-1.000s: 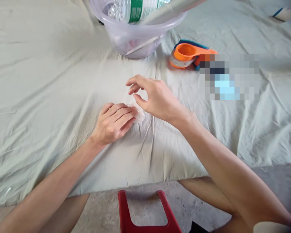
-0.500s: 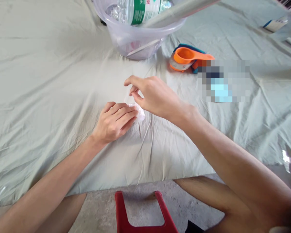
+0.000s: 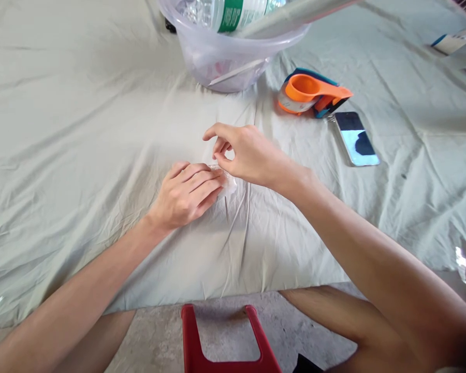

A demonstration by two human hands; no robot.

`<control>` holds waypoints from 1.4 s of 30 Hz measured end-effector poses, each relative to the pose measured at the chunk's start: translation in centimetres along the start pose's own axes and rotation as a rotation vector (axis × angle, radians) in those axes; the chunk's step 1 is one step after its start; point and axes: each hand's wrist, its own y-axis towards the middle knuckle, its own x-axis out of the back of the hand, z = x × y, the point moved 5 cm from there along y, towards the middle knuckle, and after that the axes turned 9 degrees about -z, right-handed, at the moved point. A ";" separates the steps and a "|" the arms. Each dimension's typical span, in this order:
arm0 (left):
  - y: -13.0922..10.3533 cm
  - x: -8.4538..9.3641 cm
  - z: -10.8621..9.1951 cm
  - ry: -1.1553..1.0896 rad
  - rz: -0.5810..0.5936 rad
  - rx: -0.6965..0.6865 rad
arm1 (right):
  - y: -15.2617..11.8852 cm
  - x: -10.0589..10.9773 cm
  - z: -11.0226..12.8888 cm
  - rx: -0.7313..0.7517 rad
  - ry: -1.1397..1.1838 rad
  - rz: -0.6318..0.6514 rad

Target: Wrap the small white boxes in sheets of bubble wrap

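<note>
On the pale cloth (image 3: pixel 112 129), a small crumpled piece of clear plastic (image 3: pixel 229 185) lies mostly covered. My left hand (image 3: pixel 188 191) presses down on it from the left, fingers close together and bent over it; its thumb is hidden. Just above and to the right hovers my right hand (image 3: pixel 248 153). Its index finger is bent forward, while the thumb tip meets the curled fingers in a pinch. Whatever is between those fingertips, if anything, is too small to make out.
A translucent basin (image 3: pixel 233 57) holding a green-labelled plastic bottle (image 3: pixel 243 13) and a long roll (image 3: pixel 295 18) stands beyond my hands. An orange-and-blue tape dispenser (image 3: pixel 314 90) and a phone (image 3: pixel 355 139) lie to the right. A red stool (image 3: pixel 233 362) is below the cloth's edge.
The view has shifted slightly, so basin, dispenser and hands sit a little further right. My left hand still covers the plastic; my right thumb now closes nearer the curled fingers.
</note>
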 end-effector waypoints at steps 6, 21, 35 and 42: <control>0.2 0.1 -0.1 -0.049 0.033 0.041 | 2.9 -1.1 -1.0 -0.001 0.023 -0.013; 0.1 0.2 0.1 -0.104 0.034 0.080 | 3.6 -1.7 -0.9 -0.098 0.332 0.275; 0.0 0.4 -0.2 -0.090 0.023 0.055 | 0.9 0.3 -1.4 -0.178 0.549 0.203; -0.4 0.2 0.0 -0.104 0.021 0.096 | 0.1 -0.2 -1.8 -0.308 0.670 0.220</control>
